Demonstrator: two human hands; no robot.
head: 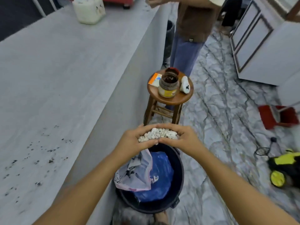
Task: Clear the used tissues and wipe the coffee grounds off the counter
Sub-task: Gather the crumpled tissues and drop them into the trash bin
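- Both forearms reach out; left hand (134, 140) and right hand (183, 137) cupped together, squeezing the wad of used tissues (158, 134)
- wad's right over the bin (178, 176); just part hands low so nothing drifts out
- coffee grounds (37, 153) still on the counter (65, 70)

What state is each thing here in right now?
Crumpled white tissues: cupped in both hands.
Left hand: closed on tissues.
Right hand: closed on tissues.
Round black bin: open, partly filled.
Brown glass jar: lid off.
Grey counter: speckled with dark grounds.
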